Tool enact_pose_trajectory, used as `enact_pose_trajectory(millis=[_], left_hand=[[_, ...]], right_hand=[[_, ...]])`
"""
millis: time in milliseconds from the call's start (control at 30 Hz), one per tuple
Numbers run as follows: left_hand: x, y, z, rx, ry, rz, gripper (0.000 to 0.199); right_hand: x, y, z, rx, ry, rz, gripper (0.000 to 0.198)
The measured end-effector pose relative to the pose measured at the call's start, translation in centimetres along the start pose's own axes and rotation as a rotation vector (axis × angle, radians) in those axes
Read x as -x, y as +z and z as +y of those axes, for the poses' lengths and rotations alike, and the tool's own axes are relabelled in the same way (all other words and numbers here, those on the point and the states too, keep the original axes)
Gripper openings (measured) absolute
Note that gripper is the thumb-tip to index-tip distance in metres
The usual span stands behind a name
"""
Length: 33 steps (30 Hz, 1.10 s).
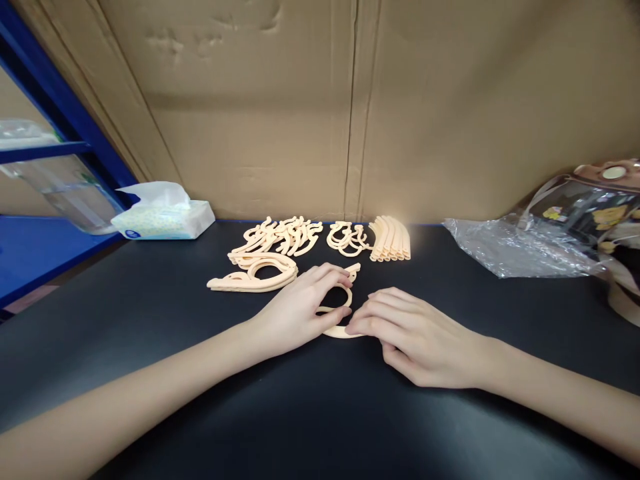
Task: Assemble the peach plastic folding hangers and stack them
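Observation:
A beige plastic folding hanger [341, 332], with a round loop in its middle, lies on the black table between my hands. My left hand [300, 307] is closed on its left side, with fingertips at the top of the loop and thumb near the lower curved arm. My right hand [420, 340] pinches the end of that arm, hiding its tip. Left of my left hand rests a stack of similar folded hangers [250, 285]. Beyond it is a pile of curved beige pieces [285, 237]. Several hook-shaped pieces [345, 239] and a bundle of curved hanger arms [390, 239] lie farther back.
A tissue pack [165, 219] sits at the back left, beside a blue metal frame [55, 87] and a clear plastic container [75, 190]. At the back right lie crumpled clear plastic [510, 247] and a transparent bag [575, 200]. A cardboard wall [250, 133] closes off the back.

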<state>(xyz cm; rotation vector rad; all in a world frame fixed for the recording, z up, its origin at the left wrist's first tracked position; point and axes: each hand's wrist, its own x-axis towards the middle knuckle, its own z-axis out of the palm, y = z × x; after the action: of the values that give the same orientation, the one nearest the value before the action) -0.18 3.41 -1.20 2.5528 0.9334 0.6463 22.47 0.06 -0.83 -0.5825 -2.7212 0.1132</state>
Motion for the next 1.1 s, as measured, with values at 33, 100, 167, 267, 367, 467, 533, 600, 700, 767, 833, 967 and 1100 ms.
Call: enact_pose_trajectory(millis=[33, 100, 167, 267, 367, 467, 533, 600, 700, 767, 833, 967, 1100], left_hand=[[0.0, 0.0, 0.0, -0.009, 0.001, 0.0, 0.023], [0.0, -0.1, 0.1, -0.033, 0.006, -0.005, 0.023], [0.0, -0.1, 0.4, -0.065, 0.013, -0.017, 0.023], [0.0, -0.2, 0.8, -0.118, 0.017, -0.04, 0.022], [0.0, -0.3, 1.0, -0.142, 0.003, -0.033, 0.025], [0.1, -0.3, 0.7, -0.131, 0.013, -0.028, 0.03], [0.1, -0.2, 0.3, -0.132, 0.023, -0.027, 0.036], [0.1, 0.0, 0.1, -0.14, 0.023, -0.023, 0.039], [0.1, 0.1, -0.2, -0.149, 0.027, -0.018, 0.04], [0.1, 0.2, -0.3, -0.152, 0.034, -0.014, 0.041], [0.2, 0.2, -0.3, -0.155, 0.039, -0.013, 0.043], [0.2, 0.2, -0.2, -0.157, 0.044, -0.017, 0.043], [0.1, 0.0, 0.1, -0.143, 0.039, -0.009, 0.042]], right_hand=[[0.0, 0.0, 0.1, 0.004, 0.001, 0.001, 0.039], [-0.1, 0.0, 0.3, 0.016, 0.01, 0.009, 0.039], [0.0, 0.0, 0.5, 0.025, 0.029, 0.025, 0.039], [0.0, 0.0, 1.1, 0.034, 0.068, 0.044, 0.041], [0.0, 0.1, 1.6, 0.036, 0.108, 0.057, 0.04], [0.1, 0.1, 1.9, 0.012, 0.145, 0.059, 0.042], [0.1, 0.2, 2.0, -0.014, 0.161, 0.067, 0.043], [0.2, 0.3, 2.1, -0.048, 0.178, 0.094, 0.042], [0.4, 0.4, 2.2, -0.06, 0.211, 0.155, 0.036], [0.5, 0.5, 2.3, -0.021, 0.235, 0.178, 0.029], [0.5, 0.5, 2.4, 0.041, 0.262, 0.186, 0.024], [0.2, 0.5, 2.2, 0.124, 0.284, 0.193, 0.021], [0.0, 0.3, 1.8, 0.131, 0.314, 0.193, 0.021]])
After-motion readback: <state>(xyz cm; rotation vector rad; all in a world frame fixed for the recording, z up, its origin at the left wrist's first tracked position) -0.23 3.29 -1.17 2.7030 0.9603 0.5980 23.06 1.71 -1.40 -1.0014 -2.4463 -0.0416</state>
